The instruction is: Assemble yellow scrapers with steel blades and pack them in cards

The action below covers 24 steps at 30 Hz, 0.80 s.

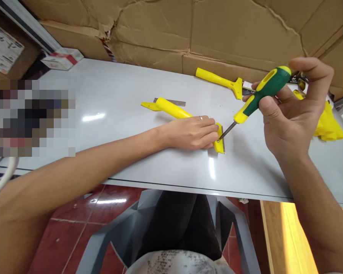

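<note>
My left hand is closed over a yellow scraper and presses it to the table. The scraper's head, with a thin metal blade along its edge, sticks out past my fingers. In my right hand is a green and yellow screwdriver, gripped by thumb and fingers and tilted. Its tip meets a small screw on the scraper's head. Beyond the scraper's handle end lie a flat yellow piece and a loose metal blade.
A second yellow scraper lies by the cardboard at the back. Several yellow parts are heaped at the right, partly behind my right hand. A small white and red box stands at the back left of the white table.
</note>
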### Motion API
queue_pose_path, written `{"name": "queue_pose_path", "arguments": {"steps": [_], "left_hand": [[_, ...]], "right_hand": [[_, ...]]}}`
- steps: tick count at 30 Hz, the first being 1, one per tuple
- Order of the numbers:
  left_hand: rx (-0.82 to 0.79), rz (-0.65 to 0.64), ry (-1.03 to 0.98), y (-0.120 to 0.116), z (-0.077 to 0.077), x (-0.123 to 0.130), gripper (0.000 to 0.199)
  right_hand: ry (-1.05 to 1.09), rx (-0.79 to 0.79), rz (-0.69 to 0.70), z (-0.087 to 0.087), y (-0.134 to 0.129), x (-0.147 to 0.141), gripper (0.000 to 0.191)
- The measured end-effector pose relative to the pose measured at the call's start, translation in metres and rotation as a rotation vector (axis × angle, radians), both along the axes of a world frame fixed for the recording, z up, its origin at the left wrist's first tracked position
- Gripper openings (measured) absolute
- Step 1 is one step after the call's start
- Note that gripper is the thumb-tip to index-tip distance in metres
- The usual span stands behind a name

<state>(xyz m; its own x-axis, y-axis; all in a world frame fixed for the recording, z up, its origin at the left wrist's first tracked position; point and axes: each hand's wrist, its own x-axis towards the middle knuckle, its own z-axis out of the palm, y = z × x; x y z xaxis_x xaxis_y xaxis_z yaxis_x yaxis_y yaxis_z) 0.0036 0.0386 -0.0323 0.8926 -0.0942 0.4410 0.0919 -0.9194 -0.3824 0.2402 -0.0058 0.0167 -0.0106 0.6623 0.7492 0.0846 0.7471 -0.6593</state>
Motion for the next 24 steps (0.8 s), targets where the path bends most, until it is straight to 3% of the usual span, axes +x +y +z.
{"name": "queue_pose_path", "arguments": {"steps": [2,4,7,10,14,20,24], "left_hand": [[-0.044,0.000,0.024,0.000,0.000,0.000,0.030],[-0.051,-0.004,0.033,0.000,0.000,0.001,0.030],[-0.029,-0.003,0.039,-0.001,0.000,0.001,0.030],[-0.010,-0.001,0.045,-0.001,0.000,0.001,0.030],[0.047,-0.003,0.002,0.000,-0.002,0.000,0.031],[0.082,0.047,0.070,0.000,-0.001,0.000,0.036],[0.096,0.023,0.026,0.000,-0.001,0.000,0.034]], "right_hand": [[-0.031,0.058,-0.087,-0.002,0.001,0.001,0.043],[-0.064,0.017,-0.138,-0.001,-0.001,0.003,0.041],[-0.067,-0.094,-0.067,0.004,-0.005,0.004,0.032],[-0.032,-0.075,0.010,0.009,-0.006,0.002,0.027],[0.066,0.029,-0.051,0.009,-0.005,-0.002,0.022],[-0.017,-0.089,-0.002,0.005,-0.007,0.001,0.028],[-0.012,0.038,-0.113,0.004,-0.001,0.006,0.030]]}}
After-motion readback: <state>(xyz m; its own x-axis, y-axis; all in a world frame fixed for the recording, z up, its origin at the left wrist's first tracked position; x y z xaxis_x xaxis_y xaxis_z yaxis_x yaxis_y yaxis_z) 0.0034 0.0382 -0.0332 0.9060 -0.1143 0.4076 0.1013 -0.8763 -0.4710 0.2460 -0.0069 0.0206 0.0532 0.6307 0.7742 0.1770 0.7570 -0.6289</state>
